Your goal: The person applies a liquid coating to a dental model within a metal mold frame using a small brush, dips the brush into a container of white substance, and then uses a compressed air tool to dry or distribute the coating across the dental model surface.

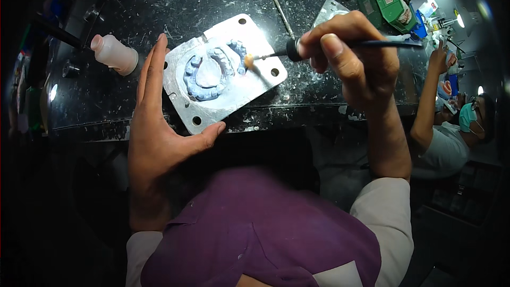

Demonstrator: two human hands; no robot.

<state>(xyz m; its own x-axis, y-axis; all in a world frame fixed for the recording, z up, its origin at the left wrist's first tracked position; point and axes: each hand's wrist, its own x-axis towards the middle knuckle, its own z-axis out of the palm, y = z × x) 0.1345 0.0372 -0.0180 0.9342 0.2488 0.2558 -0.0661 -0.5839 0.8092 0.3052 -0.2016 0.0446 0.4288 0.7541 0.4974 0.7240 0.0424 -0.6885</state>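
Note:
A square metal mold plate with a hole near each corner lies tilted on the black bench. White plaster fills its middle, with a blue-grey horseshoe-shaped dental cast and a shorter curved row of teeth beside it. My left hand holds the plate, its fingers along the left edge and its thumb at the near edge. Between the thumb and fingers of my right hand is a black-handled brush. The yellowish brush tip is at the right end of the shorter row; whether it touches cannot be told.
A translucent bottle with a pinkish top stands left of the plate. Beyond it lie a thin metal tool and a second metal plate, partly behind my right hand. Green boxes sit far right. A masked co-worker sits at right.

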